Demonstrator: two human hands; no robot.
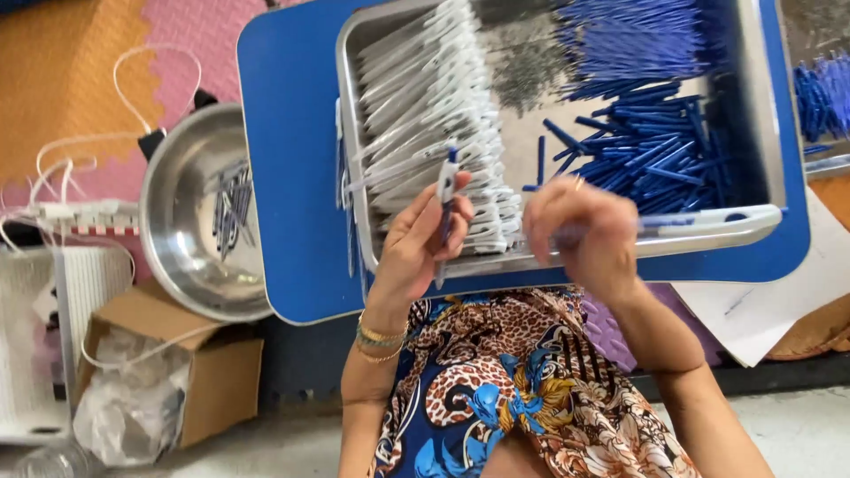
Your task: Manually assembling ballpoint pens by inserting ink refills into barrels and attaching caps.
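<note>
My left hand [423, 241] holds a white pen with blue tip [446, 188] upright, just in front of the metal tray [768, 115]. My right hand [584, 232] is closed on a white and blue pen barrel [708, 221] that lies sideways and points right; the hand is blurred. Inside the tray, a stack of white pen barrels [434, 97] fills the left side and a heap of blue pen parts [660, 146] fills the right. The tray rests on a blue table [288, 177].
A steel bowl [181, 239] with several finished pens [232, 208] sits left of the table. An open cardboard box [212, 372] with plastic bags, a white basket [35, 336] and white cords [71, 177] lie on the floor mats. More blue parts [822, 93] and white paper [779, 301] are at right.
</note>
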